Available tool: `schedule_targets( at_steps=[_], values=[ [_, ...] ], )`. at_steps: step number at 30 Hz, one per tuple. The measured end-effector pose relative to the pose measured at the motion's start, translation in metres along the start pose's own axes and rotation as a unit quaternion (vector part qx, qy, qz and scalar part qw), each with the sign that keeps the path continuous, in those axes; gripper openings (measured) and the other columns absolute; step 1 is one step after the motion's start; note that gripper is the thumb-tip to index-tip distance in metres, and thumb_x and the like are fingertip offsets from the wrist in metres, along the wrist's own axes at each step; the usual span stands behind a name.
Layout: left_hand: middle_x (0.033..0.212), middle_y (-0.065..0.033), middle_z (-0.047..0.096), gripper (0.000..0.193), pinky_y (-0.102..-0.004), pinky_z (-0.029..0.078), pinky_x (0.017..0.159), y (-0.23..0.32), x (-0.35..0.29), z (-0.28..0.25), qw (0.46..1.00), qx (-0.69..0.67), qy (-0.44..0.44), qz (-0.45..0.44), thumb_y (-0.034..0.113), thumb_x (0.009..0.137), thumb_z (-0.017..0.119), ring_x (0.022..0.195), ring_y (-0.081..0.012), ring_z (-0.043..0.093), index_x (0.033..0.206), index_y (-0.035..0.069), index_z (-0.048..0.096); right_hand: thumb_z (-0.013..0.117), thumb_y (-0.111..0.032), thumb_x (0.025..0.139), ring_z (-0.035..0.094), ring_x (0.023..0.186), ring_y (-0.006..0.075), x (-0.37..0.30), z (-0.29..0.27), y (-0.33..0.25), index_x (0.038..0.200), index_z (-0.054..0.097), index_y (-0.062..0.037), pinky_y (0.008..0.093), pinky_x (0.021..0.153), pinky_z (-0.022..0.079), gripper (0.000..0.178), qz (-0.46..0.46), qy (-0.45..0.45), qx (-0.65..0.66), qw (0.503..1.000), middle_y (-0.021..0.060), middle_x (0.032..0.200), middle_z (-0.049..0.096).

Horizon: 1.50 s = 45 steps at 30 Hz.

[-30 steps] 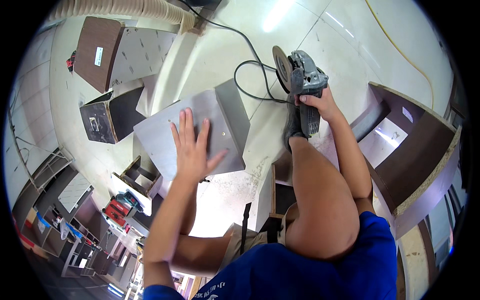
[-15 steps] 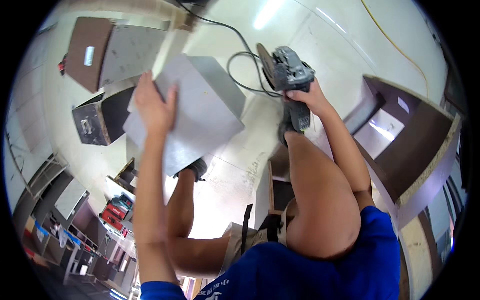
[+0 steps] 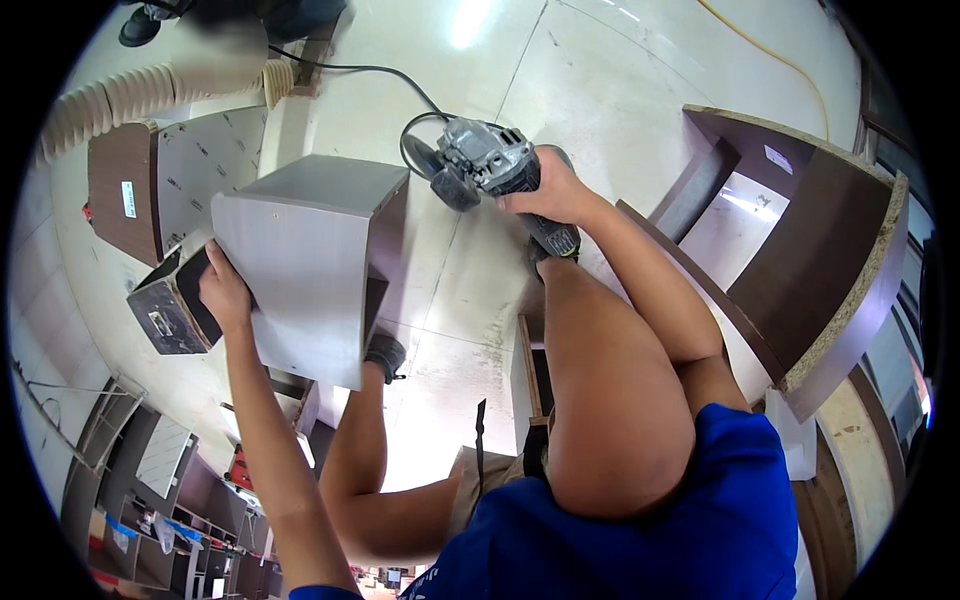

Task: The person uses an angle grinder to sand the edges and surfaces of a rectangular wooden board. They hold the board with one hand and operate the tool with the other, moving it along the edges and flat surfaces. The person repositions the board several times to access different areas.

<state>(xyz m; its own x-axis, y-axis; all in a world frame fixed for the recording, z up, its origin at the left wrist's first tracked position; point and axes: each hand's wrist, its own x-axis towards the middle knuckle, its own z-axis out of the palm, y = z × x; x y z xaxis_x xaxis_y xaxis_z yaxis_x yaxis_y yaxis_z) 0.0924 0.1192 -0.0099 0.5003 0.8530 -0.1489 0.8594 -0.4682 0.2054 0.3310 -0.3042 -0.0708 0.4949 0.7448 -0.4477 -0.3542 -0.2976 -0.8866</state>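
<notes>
An angle grinder (image 3: pixel 490 155) with a dark grey metal head and black body is gripped in my right hand (image 3: pixel 555 190), above my right foot. Its disc points to the left, and a black cord trails from it. On the left, my left hand (image 3: pixel 225 292) is wrapped round the side edge of a light grey box (image 3: pixel 300 270) made of panels. The thumb lies along that edge; the fingertips are hidden. The box's broad face is turned up toward me, and its hollow side shows at the right.
A small black box (image 3: pixel 165 315) stands beside my left hand, with a brown and grey cabinet piece (image 3: pixel 125 195) behind it. A ribbed hose (image 3: pixel 120 100) runs across the far left. At right lies a large open cabinet (image 3: pixel 800 280); a yellow cable (image 3: pixel 775 55) crosses the floor beyond.
The grey box has turned and shifted left, so its hollow side now shows. My left hand has moved down to its edge. The grinder has moved left and turned.
</notes>
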Motion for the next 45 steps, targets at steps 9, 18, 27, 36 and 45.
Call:
schedule_targets(
  at_steps=[9, 18, 27, 36, 45],
  values=[
    [0.087, -0.0155, 0.07, 0.079, -0.0367, 0.049, 0.079, -0.021, -0.066, 0.012, 0.983, -0.148, -0.028, -0.105, 0.059, 0.102, 0.033, 0.081, -0.0241, 0.064, 0.098, -0.012, 0.067, 0.082, -0.014, 0.064, 0.062, 0.084, 0.0142, 0.004, 0.019, -0.001, 0.105, 0.063, 0.0004, 0.0296, 0.081, 0.05, 0.047, -0.042, -0.034, -0.041, 0.998, 0.0075, 0.091, 0.069],
    [0.064, -0.0108, 0.056, 0.066, -0.0363, 0.043, 0.063, -0.015, -0.084, 0.022, 0.983, -0.163, 0.038, -0.078, 0.05, 0.104, 0.039, 0.064, -0.0181, 0.049, 0.08, -0.008, 0.061, 0.079, -0.011, 0.067, 0.061, 0.086, 0.0128, 0.014, 0.029, -0.014, 0.105, 0.063, -0.0015, 0.0295, 0.082, 0.05, 0.042, 0.018, -0.071, -0.018, 0.997, 0.0049, 0.092, 0.069],
    [0.066, -0.0167, 0.06, 0.059, -0.0392, 0.044, 0.063, 0.006, -0.086, 0.015, 0.984, -0.149, 0.032, -0.094, 0.044, 0.103, 0.042, 0.062, -0.0218, 0.055, 0.085, -0.008, 0.064, 0.079, -0.013, 0.067, 0.061, 0.083, 0.0137, 0.017, 0.046, -0.034, 0.102, 0.064, -0.0007, 0.0302, 0.08, 0.05, 0.04, 0.035, -0.03, -0.092, 0.995, 0.006, 0.089, 0.068],
    [0.086, -0.0307, 0.066, 0.066, -0.0496, 0.05, 0.078, 0.005, -0.084, 0.01, 0.982, -0.078, -0.012, -0.172, 0.058, 0.097, 0.044, 0.086, -0.0474, 0.065, 0.1, -0.003, 0.069, 0.081, -0.015, 0.068, 0.063, 0.081, 0.0144, 0.025, 0.042, -0.015, 0.094, 0.064, 0.001, 0.0303, 0.077, 0.052, 0.035, 0.111, -0.008, -0.085, 0.99, 0.0051, 0.087, 0.068],
    [0.076, -0.0267, 0.063, 0.07, -0.0499, 0.048, 0.074, 0.02, -0.09, 0.002, 0.974, -0.114, 0.001, -0.198, 0.063, 0.096, 0.042, 0.078, -0.0456, 0.062, 0.084, -0.003, 0.063, 0.075, -0.007, 0.07, 0.065, 0.073, 0.0134, 0.023, 0.037, -0.032, 0.089, 0.068, -0.0008, 0.0297, 0.07, 0.053, 0.021, 0.061, -0.031, -0.083, 0.994, 0.0046, 0.082, 0.069]
  ],
)
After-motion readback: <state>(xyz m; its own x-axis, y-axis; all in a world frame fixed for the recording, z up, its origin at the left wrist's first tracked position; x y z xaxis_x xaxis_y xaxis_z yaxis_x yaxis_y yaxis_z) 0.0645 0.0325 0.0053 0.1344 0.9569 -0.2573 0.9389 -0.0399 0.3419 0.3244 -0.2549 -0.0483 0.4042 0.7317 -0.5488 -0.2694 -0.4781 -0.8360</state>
